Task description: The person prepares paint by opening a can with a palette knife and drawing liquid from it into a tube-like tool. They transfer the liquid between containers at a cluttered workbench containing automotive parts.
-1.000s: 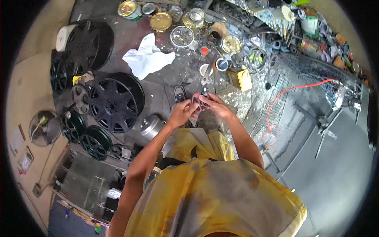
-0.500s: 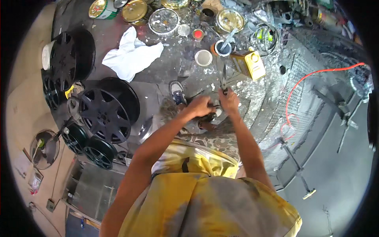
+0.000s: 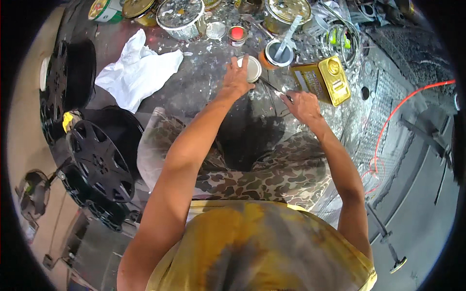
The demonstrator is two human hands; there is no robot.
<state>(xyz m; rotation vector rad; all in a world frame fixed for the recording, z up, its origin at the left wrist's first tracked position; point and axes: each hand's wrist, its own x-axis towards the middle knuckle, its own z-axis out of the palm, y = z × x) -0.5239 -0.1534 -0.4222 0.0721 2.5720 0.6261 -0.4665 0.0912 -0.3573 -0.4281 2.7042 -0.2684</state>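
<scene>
I have my left hand wrapped round a small round can with a pale lid on the paint-spattered floor. In my right hand is a long, narrow metal tool, its tip against the can's side. Just beyond them stands an open orange can of grey paint with a stick in it. A yellow rectangular tin is to its right, and a small can with a red top is farther back.
A crumpled white cloth lies to my left, beside several black wheel rims. Paint tins crowd the back. An orange hose curves along the right, near metal stands. My camouflage-covered legs are bent below my arms.
I have crouched lower. My hands have moved forward and apart: the left has taken hold of the pale-lidded can, and the tool in my right has swung toward it.
</scene>
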